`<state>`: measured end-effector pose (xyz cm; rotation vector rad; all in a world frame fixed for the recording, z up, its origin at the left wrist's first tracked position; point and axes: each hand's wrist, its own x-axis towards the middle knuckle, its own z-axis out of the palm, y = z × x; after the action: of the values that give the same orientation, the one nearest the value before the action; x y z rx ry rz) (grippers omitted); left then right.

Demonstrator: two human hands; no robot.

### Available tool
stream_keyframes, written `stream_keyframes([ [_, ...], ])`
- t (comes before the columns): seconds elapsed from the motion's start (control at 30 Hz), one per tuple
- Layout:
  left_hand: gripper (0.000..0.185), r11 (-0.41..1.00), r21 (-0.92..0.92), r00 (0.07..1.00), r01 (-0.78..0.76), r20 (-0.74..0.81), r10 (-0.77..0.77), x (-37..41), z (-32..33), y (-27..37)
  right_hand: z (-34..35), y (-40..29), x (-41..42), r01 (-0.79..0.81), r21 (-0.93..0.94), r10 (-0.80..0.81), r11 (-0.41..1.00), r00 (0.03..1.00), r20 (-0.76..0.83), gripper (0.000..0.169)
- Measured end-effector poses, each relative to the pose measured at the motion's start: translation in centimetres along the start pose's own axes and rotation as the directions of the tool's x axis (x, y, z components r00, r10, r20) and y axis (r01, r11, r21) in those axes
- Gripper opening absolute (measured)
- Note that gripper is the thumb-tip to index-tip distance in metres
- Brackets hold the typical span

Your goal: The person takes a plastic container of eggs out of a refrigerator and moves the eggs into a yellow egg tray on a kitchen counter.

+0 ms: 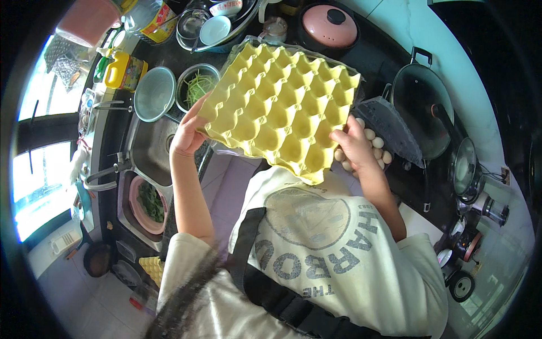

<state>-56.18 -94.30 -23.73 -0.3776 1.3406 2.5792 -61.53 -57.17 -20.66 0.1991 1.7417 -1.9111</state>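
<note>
A yellow egg tray (281,106) with bare cups is held up in front of me, tilted. My left hand (190,129) grips its left edge, and my right hand (353,142) grips its right edge near the lower corner. Clear plastic shows behind the tray at its top and left edges. Several eggs (377,143) lie to the right, partly behind my right hand; what holds them is mostly hidden. A grey textured sheet (391,127) stands slanted beside the eggs.
Left of the tray are a metal bowl of green strips (197,87), a colander (154,93) and a double sink (152,142) with leafy greens (150,201) in a pink basin. A pink-lidded pot (329,25) stands behind; a lidded wok (421,106) is at the right.
</note>
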Motion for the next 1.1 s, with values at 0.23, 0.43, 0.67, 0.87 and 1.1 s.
stream_keyframes([
  [0.23, 0.059, 0.989, -0.01, 0.966, -0.145, -0.216, 0.14, -4.0, -1.5, -1.2, 0.4, 3.0, 1.8, -0.102, -0.013, 0.102, 0.995, 0.966, 0.237, 0.036],
  [0.43, 0.059, 0.973, -0.023, 0.908, -0.229, -0.364, 0.205, -12.2, -1.1, -3.6, -1.3, 5.3, 0.9, -0.123, -0.053, 0.133, 0.991, 0.862, 0.489, 0.026],
  [0.67, 0.048, 0.921, -0.155, 0.771, -0.358, -0.606, 0.198, -22.8, 0.6, -10.1, -3.9, 10.6, 2.0, 0.144, -0.226, -0.062, 0.963, 0.94, 0.336, 0.027],
  [0.87, 0.048, 0.838, -0.221, 0.72, -0.5, -0.643, 0.26, -29.0, 5.2, -15.7, -5.2, 10.0, 4.3, 0.465, -0.612, -0.461, 0.64, 0.869, 0.178, 0.066],
  [1.1, 0.048, 0.712, -0.3, 0.656, -0.634, -0.697, 0.29, -36.0, 4.1, -22.8, -5.6, 10.8, 7.8, 0.504, -0.804, -0.437, 0.315, 0.829, 0.348, 0.047],
])
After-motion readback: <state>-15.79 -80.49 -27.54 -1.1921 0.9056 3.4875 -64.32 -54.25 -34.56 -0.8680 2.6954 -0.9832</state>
